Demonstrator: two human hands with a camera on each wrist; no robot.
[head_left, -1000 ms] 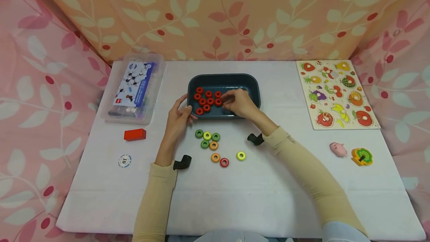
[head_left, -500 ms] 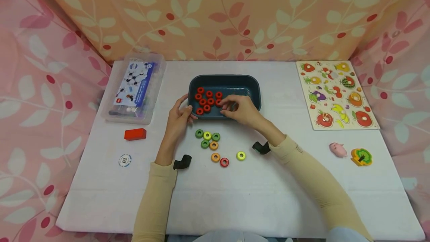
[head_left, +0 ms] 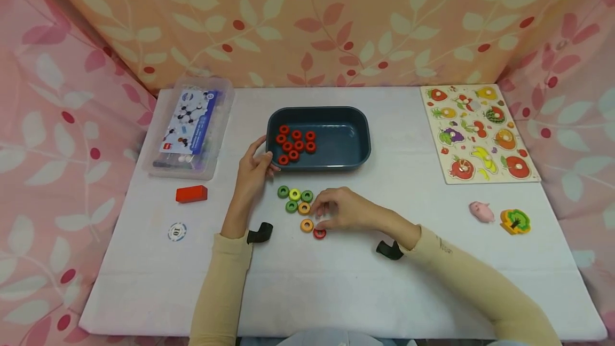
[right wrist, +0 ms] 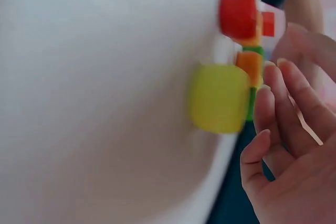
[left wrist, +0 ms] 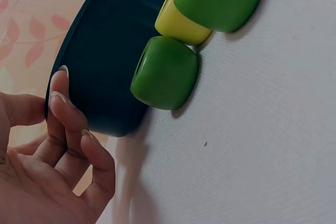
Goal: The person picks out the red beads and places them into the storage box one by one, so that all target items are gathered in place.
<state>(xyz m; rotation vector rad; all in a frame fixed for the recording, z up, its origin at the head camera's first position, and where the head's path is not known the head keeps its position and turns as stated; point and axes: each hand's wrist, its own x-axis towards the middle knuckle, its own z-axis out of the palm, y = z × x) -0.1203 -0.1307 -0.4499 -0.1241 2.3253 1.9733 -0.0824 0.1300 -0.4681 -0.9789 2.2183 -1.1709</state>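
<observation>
My left hand (head_left: 253,171) grips the left end of a dark blue tray (head_left: 357,162), with fingers at its rim in the left wrist view. Several red ring beads (head_left: 298,146) lie in the tray's left half. In front of it are green beads (left wrist: 165,74), a yellow bead (head_left: 294,194), orange beads (head_left: 306,225) and one red bead (head_left: 319,234). My right hand (head_left: 353,210) hovers over these with fingers and thumb apart, the thumb tip close by the red bead. Beneath it, a yellow-green bead (right wrist: 219,98) shows only in the right wrist view.
A clear plastic case (head_left: 189,127) lies at the back left, near a red block (head_left: 191,194) and a round "10" token (head_left: 177,232). To the right are a fruit puzzle board (head_left: 480,135), a pink pig (head_left: 481,212) and a tree-shaped piece (head_left: 515,221).
My right hand has left the red beads in the tray and moved toward me, over the loose beads on the table. My left hand has stayed on the tray.
</observation>
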